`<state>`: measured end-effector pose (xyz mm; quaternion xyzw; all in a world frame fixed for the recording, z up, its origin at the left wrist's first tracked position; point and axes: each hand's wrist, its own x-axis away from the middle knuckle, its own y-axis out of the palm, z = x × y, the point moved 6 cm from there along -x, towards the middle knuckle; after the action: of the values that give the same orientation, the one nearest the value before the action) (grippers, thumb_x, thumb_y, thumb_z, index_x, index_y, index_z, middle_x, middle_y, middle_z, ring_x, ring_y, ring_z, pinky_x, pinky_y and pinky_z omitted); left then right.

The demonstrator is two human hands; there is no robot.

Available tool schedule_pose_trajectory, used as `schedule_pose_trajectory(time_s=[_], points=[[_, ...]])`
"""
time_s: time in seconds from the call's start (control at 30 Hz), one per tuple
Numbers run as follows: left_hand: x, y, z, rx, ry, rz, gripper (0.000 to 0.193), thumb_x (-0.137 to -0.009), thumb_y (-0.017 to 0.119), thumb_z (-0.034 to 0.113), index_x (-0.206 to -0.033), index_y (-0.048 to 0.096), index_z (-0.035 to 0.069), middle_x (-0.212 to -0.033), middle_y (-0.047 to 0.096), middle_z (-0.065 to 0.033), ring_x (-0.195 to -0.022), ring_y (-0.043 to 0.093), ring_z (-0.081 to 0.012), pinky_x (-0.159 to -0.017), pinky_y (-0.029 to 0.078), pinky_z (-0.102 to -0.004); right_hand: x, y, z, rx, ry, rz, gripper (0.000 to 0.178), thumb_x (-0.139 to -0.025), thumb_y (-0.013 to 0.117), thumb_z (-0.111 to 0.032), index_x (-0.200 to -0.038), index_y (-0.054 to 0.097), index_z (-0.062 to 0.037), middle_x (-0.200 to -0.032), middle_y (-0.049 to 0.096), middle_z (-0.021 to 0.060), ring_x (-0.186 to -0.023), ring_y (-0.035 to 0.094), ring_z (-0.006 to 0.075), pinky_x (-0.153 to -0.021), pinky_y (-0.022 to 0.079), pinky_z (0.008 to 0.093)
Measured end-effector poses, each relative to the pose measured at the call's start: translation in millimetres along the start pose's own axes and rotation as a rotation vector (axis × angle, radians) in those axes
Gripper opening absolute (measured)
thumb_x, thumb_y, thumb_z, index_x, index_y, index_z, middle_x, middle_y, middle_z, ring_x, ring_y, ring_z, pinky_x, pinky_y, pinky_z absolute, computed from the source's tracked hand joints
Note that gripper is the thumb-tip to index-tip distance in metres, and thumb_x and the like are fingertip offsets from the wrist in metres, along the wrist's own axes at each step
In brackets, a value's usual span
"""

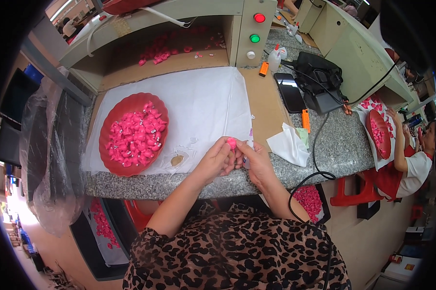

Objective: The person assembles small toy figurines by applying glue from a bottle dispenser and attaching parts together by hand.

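Above the front edge of the counter, my two hands are close together. Between the fingertips of my left hand (217, 157) is a small glossy pink piece (232, 143). My right hand (258, 163) is closed right beside it. Something whitish and partly see-through shows between its fingers, too covered to name. To the left stands a red scalloped bowl (104, 147) heaped with similar pink pieces (135, 133), some with silvery bits. Under the bowl and my hands lies a white sheet (198, 104), with a torn hole near its front edge.
Rightward lie a crumpled white cloth (289, 145), orange lighters (305, 121), a phone (290, 93), a white squeeze bottle (274, 59) and a black bag (317, 72). A black cable (314, 159) hangs over the counter edge. Pink pieces fill the shelf (160, 53). Another person (411, 164) sits at right.
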<state>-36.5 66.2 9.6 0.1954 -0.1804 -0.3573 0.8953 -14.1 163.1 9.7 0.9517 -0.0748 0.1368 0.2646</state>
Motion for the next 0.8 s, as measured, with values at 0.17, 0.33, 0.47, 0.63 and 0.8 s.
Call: schedule_pose_trajectory(time_s=[0.17, 0.33, 0.47, 0.63, 0.8], points=[[2.0, 0.9, 3.3, 0.031, 0.019, -0.032, 0.028, -0.091, 0.032, 0.032, -0.106, 0.039, 0.009, -0.065, 0.044, -0.0028, -0.045, 0.041, -0.0087, -0.038, 0.03, -0.0185, 1.8, 2.0, -1.9, 0.004, -0.028, -0.005, 0.019, -0.079, 0.06, -0.022, -0.072, 0.053, -0.0054, -0.056, 0.051, 0.0021, -0.046, 0.046, 0.0093, -0.043, 0.037, 0.0201], [25.4, -23.3, 48.3, -0.227, 0.343, 0.374, 0.025, -0.09, 0.04, 0.027, -0.107, 0.04, 0.009, -0.066, 0.044, -0.001, -0.047, 0.041, -0.0065, -0.039, 0.031, -0.0174, 7.6, -1.0, -3.4, -0.067, -0.017, 0.012, 0.023, -0.083, 0.05, -0.025, -0.081, 0.051, -0.002, -0.063, 0.049, 0.0033, -0.052, 0.047, 0.0113, -0.046, 0.039, 0.0237], [76.8, -60.4, 106.6, -0.499, 0.659, 0.883, 0.02, -0.09, 0.041, 0.025, -0.099, 0.044, 0.007, -0.064, 0.043, 0.0018, -0.053, 0.038, -0.0033, -0.043, 0.029, -0.0155, 9.0, -3.8, -5.1, -0.12, -0.017, -0.054, 0.024, -0.085, 0.045, -0.024, -0.086, 0.051, -0.0002, -0.069, 0.05, 0.0045, -0.057, 0.048, 0.0125, -0.05, 0.041, 0.025], [98.9, -74.3, 97.6, 0.172, 0.489, 0.82, 0.031, -0.09, 0.037, 0.035, -0.091, 0.048, 0.006, -0.064, 0.048, -0.001, -0.046, 0.04, -0.0052, -0.038, 0.028, -0.0164, 17.2, -0.4, -7.9, -0.113, 0.015, -0.081, 0.019, -0.083, 0.047, -0.02, -0.087, 0.05, -0.0014, -0.069, 0.048, 0.0034, -0.059, 0.047, 0.0122, -0.052, 0.04, 0.025], [87.2, -22.2, 66.1, 0.035, 0.32, 0.459, 0.041, -0.091, 0.033, 0.038, -0.09, 0.052, 0.002, -0.057, 0.045, -0.0003, -0.045, 0.04, -0.0059, -0.038, 0.029, -0.0172, 27.7, 11.0, -7.5, -0.117, 0.074, -0.095, 0.013, -0.082, 0.05, -0.018, -0.079, 0.048, -0.0048, -0.067, 0.046, 0.0022, -0.059, 0.046, 0.0112, -0.05, 0.039, 0.0248]])
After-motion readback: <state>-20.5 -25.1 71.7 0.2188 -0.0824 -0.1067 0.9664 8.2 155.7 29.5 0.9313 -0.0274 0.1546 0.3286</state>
